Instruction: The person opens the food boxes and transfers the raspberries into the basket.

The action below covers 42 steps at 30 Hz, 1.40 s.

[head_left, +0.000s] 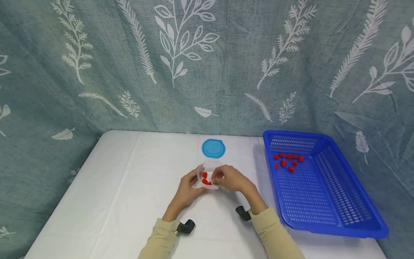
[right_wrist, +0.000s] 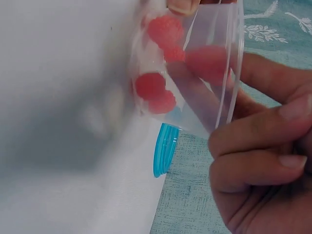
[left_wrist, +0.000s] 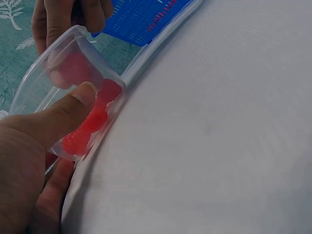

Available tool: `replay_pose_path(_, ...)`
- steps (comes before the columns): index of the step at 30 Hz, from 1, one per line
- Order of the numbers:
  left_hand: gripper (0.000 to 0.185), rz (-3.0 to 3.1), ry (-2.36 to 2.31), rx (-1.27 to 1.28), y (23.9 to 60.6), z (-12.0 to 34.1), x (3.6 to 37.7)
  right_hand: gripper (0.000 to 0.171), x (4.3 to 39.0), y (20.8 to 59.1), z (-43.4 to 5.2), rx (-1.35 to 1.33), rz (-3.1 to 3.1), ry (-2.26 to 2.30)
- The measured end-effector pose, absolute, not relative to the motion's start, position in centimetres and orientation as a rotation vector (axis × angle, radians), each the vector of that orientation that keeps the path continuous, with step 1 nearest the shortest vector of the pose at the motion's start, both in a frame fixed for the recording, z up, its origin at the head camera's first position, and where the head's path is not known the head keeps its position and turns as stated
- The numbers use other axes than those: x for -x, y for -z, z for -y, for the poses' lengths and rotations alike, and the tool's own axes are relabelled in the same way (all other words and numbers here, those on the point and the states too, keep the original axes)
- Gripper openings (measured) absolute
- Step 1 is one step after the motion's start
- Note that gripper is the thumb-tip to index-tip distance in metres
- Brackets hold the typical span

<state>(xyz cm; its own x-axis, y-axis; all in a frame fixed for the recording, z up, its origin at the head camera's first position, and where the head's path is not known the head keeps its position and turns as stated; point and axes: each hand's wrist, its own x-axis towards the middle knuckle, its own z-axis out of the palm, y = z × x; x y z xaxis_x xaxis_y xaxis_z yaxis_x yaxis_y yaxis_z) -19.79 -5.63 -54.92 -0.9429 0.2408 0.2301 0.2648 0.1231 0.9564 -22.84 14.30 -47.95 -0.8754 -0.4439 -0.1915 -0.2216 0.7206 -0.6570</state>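
My left hand (head_left: 188, 187) grips a clear plastic tub (head_left: 209, 165) from its left side, thumb along the near wall. Several red raspberries (right_wrist: 151, 87) lie on the tub's bottom, visible through the wall in both wrist views. My right hand (head_left: 232, 178) reaches over the rim from the right with its fingertips inside the tub. Between those fingertips a raspberry (right_wrist: 208, 63) is pinched, above the others. The tub wall partly blurs this berry and the fingers on it.
A round blue lid (head_left: 213, 148) lies on the white table (head_left: 139, 180) just behind the tub. At the right stands a blue perforated basket (head_left: 318, 194), with several raspberries (head_left: 291, 169) in its back left part. A patterned green curtain (head_left: 226, 72) hangs behind the table.
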Motion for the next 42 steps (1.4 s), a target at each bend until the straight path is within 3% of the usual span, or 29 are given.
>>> replay_pose_path(9, 0.083, 2.354, 2.025, 0.496, 55.6, 5.5, 20.1, 0.026, 21.0, 47.0, -14.8, 0.376, -2.652, 1.27)
replay_pose_path(17, 0.085, 2.364, 1.982, 0.496, 58.1, 5.5, 21.3, 0.025, 19.2, 43.1, -16.0, 0.285, -2.601, 1.609)
replay_pose_path(26, 0.082, 2.349, 2.004, 0.471, 55.1, 5.2, 19.8, 0.029, 17.5, 38.0, -19.1, 0.351, -2.685, 1.716)
replay_pose_path(34, 0.081, 2.349, 2.006, 0.471, 55.2, 5.1, 19.8, 0.031, 18.9, 35.9, -24.6, 0.379, -2.825, 1.672)
replay_pose_path(42, 0.083, 2.366, 2.003, 0.463, 55.6, 5.1, 20.0, 0.036, 21.8, 37.5, -29.8, 0.342, -2.986, 1.601)
